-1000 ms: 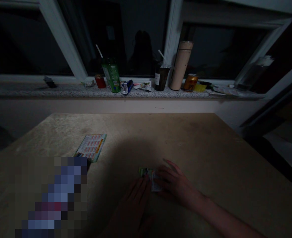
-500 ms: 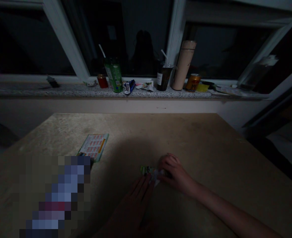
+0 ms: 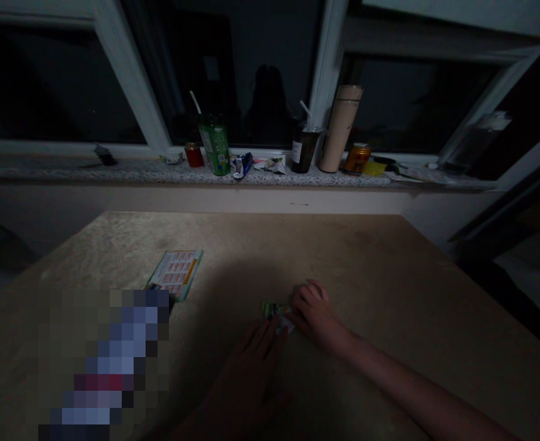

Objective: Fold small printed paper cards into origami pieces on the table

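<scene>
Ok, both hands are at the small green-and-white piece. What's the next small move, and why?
I'd probably firm up the right hand's pinch on the right end of the green-and-white piece: its curled fingers are already there, while the left hand lies flat at the near edge, likely able to steady it. Dim light hides whether the right already grips.

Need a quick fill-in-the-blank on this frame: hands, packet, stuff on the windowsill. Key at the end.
1. Of the two hands at the small packet, the one with curled fingers is the ____ hand.
2. Straws poke up from the dark cup and the ____ container.
3. On the windowsill, the tall pink flask stands to the ____ of the orange can.
4. Both straws are ____ in colour.

Missing words: right; green; left; white.
</scene>
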`<state>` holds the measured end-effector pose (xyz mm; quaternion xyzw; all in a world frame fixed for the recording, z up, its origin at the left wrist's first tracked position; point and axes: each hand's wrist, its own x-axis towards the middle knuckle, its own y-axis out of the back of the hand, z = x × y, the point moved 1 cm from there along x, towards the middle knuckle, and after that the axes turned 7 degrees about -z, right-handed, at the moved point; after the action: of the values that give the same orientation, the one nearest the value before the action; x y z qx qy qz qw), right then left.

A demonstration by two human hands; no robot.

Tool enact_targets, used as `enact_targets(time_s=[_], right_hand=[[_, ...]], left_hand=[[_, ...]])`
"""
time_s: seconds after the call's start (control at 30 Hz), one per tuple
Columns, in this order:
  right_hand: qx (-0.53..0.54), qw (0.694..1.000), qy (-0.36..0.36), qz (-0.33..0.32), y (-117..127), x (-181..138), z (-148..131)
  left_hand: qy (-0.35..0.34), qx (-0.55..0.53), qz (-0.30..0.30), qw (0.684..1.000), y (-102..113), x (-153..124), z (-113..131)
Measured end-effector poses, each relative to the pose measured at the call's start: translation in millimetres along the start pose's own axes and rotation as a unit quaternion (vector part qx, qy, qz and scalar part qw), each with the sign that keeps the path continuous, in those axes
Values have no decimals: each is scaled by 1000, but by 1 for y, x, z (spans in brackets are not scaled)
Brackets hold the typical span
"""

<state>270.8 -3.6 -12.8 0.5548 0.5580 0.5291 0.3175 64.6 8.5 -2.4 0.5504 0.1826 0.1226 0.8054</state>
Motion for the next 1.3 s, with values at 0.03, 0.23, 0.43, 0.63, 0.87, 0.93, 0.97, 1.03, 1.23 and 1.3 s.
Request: enact_targets(time_s=[0.03,0.23,0.43,0.63,0.87,0.93,0.97,1.03,1.23,1.3], right_hand=[[-7,1000,-1,0,-1,3,1],[-31,999,4,9,-4,13,5],[-30,999,8,18,-3,12,3],[-38,999,1,11,-5,12,5],[-42,999,5,22,-10,12,6],[-41,999,5,19,-9,13,6],[-42,999,5,17,-9,13,5],[-44,999,4,14,-8,13,5],[-39,999,5,20,-5,13,3],[-40,999,5,19,-5,13,3]], left_hand=[[6,3,4,1000,1,2,0],[5,-6,12,1000,9,4,-2],[-9,-10,-5,1000,9,2,-7],[-12,-5,-12,1000,11,2,-7],[-21,-6,-8,1000,12,2,-7],[-18,-4,-13,1000,12,2,-7],[-17,-2,-14,1000,12,2,-7],[-15,2,-16,1000,12,2,-7],[-17,1,-19,1000,15,2,-4],[-15,1,-17,1000,15,2,-3]])
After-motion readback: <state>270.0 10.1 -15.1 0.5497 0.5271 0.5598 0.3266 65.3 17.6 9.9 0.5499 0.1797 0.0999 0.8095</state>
